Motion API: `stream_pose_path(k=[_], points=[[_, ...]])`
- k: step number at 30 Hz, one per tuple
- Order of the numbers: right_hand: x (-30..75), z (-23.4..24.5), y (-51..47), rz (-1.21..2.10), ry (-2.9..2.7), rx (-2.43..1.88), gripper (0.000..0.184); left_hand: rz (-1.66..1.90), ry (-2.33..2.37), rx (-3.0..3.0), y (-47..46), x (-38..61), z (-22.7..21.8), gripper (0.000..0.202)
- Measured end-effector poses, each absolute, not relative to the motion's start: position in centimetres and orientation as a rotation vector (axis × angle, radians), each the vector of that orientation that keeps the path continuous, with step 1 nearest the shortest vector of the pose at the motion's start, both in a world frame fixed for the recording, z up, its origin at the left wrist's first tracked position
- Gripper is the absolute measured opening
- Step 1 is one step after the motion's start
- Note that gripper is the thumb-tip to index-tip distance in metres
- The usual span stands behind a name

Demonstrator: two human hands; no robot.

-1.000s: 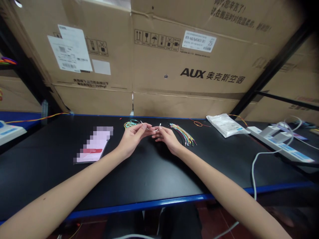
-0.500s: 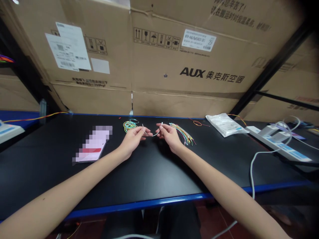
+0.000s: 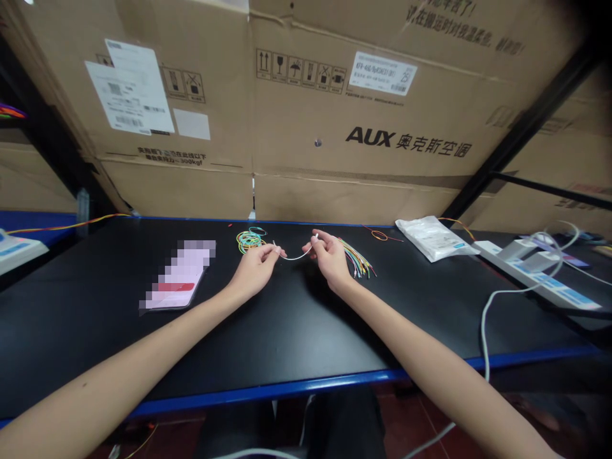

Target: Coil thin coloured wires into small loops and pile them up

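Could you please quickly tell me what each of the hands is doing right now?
Left hand: closed, pinching one end of a thin white wire.
Right hand: closed, pinching the wire's other end.

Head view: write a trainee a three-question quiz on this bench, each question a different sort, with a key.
1. Multiple choice. What runs from the left hand to the right hand?
A) a strip of tape
B) a white wire
C) a red ribbon

2. True or false. The coiled wires lie to the left of the bundle of loose wires.

3. Fill the gap. Seen from the person's side, the white plastic packet lies to the ____ of that bundle.

Key: 1 B; 2 true; 3 right.
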State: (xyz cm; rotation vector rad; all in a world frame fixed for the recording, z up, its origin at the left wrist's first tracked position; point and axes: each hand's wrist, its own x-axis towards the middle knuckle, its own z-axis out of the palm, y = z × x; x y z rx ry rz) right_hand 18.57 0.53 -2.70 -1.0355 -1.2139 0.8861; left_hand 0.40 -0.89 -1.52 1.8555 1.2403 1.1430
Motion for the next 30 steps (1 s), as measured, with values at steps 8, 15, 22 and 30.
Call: stream_pose_path(k=[8,15,22,30], points=[[18.2,-2.7,0.0,0.924,-1.188,-1.007,0.039,1.060,1.229,2.229,-1.7,0.7,-1.5,0.030],[18.1,-2.8,-0.1,0.768,-1.394,-0.976,0.031,1.070,1.151,2.541,-1.5,0.4,-2.5,0.031],[18.3,-2.5,-0.6,0.722,-1.569,-0.924,0.028,1.028,1.226,2.666,-1.3,0.0,-2.5,0.032],[19.0,-1.6,-1.1,0.309,-1.971,-0.882,0.027,1.035,1.265,2.788,-1.3,-0.3,-2.5,0.026]])
